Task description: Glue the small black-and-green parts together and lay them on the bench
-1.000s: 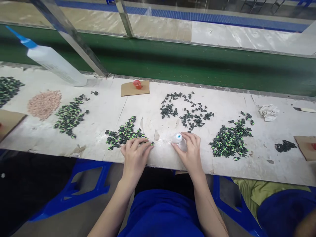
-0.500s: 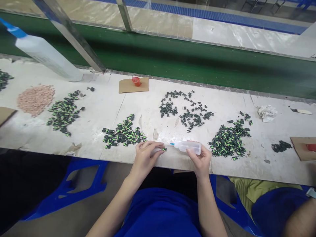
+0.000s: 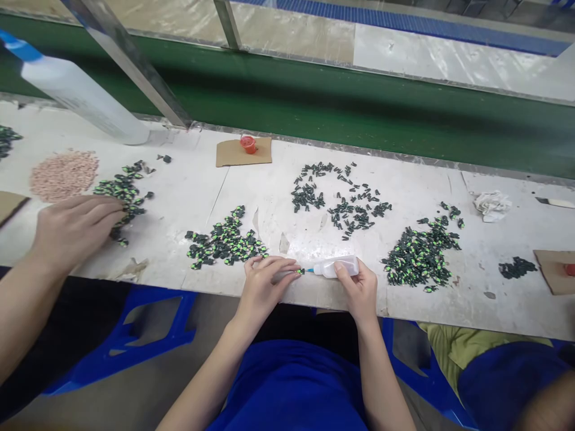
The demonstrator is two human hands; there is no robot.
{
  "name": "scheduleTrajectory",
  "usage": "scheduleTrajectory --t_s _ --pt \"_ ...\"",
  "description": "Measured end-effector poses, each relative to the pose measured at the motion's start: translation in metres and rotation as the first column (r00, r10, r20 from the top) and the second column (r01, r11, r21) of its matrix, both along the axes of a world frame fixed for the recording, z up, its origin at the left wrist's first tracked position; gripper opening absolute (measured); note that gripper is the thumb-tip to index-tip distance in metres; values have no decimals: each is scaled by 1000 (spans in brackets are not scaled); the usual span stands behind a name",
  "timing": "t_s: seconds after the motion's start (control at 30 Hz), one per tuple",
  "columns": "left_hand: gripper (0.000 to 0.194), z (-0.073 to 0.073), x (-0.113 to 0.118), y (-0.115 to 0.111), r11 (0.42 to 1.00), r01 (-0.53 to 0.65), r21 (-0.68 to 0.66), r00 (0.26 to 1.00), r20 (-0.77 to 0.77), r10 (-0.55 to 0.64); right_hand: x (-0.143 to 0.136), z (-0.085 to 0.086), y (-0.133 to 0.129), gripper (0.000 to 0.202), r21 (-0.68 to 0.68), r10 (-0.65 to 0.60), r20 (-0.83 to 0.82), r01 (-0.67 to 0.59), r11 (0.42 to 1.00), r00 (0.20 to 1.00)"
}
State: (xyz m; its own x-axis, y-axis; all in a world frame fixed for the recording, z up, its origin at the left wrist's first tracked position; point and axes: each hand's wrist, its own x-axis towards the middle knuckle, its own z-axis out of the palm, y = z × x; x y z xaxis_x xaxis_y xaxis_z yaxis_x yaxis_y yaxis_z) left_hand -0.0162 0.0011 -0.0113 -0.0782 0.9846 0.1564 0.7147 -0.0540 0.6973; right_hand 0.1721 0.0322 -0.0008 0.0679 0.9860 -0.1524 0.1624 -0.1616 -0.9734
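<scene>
Left hand (image 3: 269, 278) pinches a green-black piece (image 3: 300, 272) on the near side of the table (image 3: 265, 194) — right hand (image 3: 362, 284), apart, clamps the bottle (image 3: 335, 267) sideways — so, I reckon, its blue tip (image 3: 310, 270) faces the piece.

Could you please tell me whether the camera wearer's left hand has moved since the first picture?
Yes: the left hand has moved to the right, judged against the central piece of cardboard.
</scene>
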Motion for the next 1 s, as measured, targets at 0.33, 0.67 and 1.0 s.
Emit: scheduleTrajectory --t_s 0.33,0.67,1.0 --pt "8 0 -1 1 1000 20 5 1000 12 -20 0 -1 -1 28 14 12 49 -13 1000 999" --pt "7 2 0 1 1000 6 -26 1000 21 -6 0 -3 -2 27 41 -9 60 6 999 998" --pt "10 2 -1 1 998 1 -56 1000 15 0 0 -3 -1 26 17 16 51 -17 1000 999"
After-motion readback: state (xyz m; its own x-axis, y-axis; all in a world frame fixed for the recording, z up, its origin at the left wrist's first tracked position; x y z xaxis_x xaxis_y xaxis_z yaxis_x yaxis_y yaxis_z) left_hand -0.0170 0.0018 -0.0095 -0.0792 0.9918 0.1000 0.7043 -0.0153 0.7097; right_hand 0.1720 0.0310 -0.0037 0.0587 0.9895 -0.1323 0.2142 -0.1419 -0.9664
